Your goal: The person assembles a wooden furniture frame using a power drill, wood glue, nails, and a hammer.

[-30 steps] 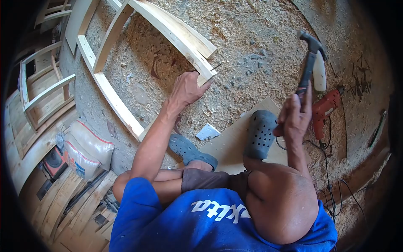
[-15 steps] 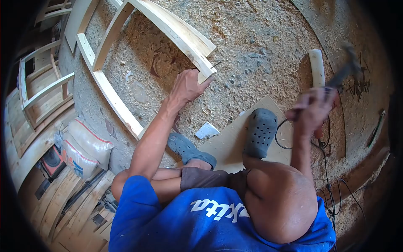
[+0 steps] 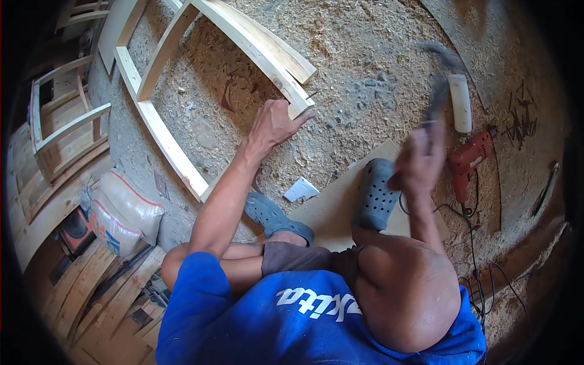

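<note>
My left hand is closed around the near corner of a pale wooden frame, thumb stretched along its end. A dark nail sticks out of the wood just above that thumb. My right hand is wrapped round the handle of a claw hammer, raised to the right of the frame and blurred by motion. The hammer's head is apart from the nail. Right of my right hand lie a red electric drill and a white, rounded bar-like piece.
Several loose nails lie at the far right. The drill's black cable runs down the right side. White sacks, curved boards and another wooden frame stand at left. Wood shavings cover the floor.
The hammer has swung leftward, its head now pointing up and left, and my right hand has moved slightly left. The drill has come into fuller view. My left hand stays on the frame.
</note>
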The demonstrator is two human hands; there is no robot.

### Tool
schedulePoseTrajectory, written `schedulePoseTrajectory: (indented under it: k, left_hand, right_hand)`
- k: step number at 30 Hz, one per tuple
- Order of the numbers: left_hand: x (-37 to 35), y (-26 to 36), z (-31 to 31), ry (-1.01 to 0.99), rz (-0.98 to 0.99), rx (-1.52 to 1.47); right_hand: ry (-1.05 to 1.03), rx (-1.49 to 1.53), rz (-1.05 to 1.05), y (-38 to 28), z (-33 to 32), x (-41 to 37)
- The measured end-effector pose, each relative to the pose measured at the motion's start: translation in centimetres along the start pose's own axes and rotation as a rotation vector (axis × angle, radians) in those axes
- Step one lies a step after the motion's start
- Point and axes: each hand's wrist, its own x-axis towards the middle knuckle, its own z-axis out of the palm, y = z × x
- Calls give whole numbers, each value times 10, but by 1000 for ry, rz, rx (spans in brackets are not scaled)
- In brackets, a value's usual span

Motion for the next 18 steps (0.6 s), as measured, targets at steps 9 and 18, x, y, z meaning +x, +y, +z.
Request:
schedulePoseTrajectory:
  k: [9,18]
  left_hand:
    - [-5,-5,-4,-31,-57,-31]
    - [-62,-38,-1,35,-82,-2]
  right_hand:
    - [-342,-146,209,-10,-21,-4]
    - [-315,-251,166,4,-54,0]
